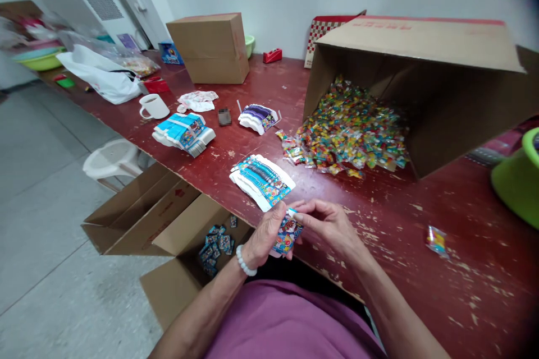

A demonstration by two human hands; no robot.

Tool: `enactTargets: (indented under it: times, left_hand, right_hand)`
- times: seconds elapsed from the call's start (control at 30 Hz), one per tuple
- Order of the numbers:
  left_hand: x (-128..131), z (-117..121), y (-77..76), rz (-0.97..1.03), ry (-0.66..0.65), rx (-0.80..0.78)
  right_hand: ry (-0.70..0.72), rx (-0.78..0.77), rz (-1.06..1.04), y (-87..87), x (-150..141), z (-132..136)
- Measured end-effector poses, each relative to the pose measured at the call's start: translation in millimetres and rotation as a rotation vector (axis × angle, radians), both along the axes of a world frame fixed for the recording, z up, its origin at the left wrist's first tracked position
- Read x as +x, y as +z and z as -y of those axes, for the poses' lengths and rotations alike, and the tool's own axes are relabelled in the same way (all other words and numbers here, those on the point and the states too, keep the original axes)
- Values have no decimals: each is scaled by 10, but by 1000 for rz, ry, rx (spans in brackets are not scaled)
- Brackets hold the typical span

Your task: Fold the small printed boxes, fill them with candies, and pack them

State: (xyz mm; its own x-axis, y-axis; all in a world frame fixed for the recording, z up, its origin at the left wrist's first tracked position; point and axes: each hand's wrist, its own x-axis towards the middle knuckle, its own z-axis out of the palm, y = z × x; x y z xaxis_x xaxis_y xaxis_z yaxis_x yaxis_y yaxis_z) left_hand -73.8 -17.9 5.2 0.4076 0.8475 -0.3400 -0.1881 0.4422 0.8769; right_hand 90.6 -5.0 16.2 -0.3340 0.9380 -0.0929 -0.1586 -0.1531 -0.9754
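Note:
A small blue printed candy box (287, 234) is in my left hand (266, 235), fingers wrapped round it, just off the table's front edge. My right hand (326, 223) pinches the white flap at the box's top end. Just beyond my hands lies a fanned stack of flat blue cartons (263, 182). Wrapped candies (345, 129) spill from a large cardboard box (455, 101) tipped on its side. One wrapped candy packet (437, 240) lies alone on the right. Down at the left, an open carton (191, 235) holds several blue boxes (217, 247).
The worn red table (400, 202) carries a purple carton stack (257, 118), a banded blue carton bundle (184, 132), a white mug (154, 106) and a closed cardboard box (210, 50). A green basin (517, 179) stands at right. A white stool (112, 160) is on the floor.

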Motion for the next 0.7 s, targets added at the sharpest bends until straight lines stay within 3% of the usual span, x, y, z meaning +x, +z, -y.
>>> enactTargets:
  times: [0.13,0.2,0.4,0.6,0.7]
  left_hand:
    - [-11,-2,4,14,-32,-40]
    - [-12,-11,12,-10,-22,-15]
    - [-15,-59,39,-77,-117,13]
    - [36,-70,26,21,-64,-84]
    - [88,-67,-14,80,9,-126]
  right_hand:
    - [-32,321,235,49,33,96]
    - [-100,379,301,23,36,122]
    - [-107,73,160,-72,17,78]
    - [38,64,55,25,63,83]
    - [-27,140,109,-68,17,137]
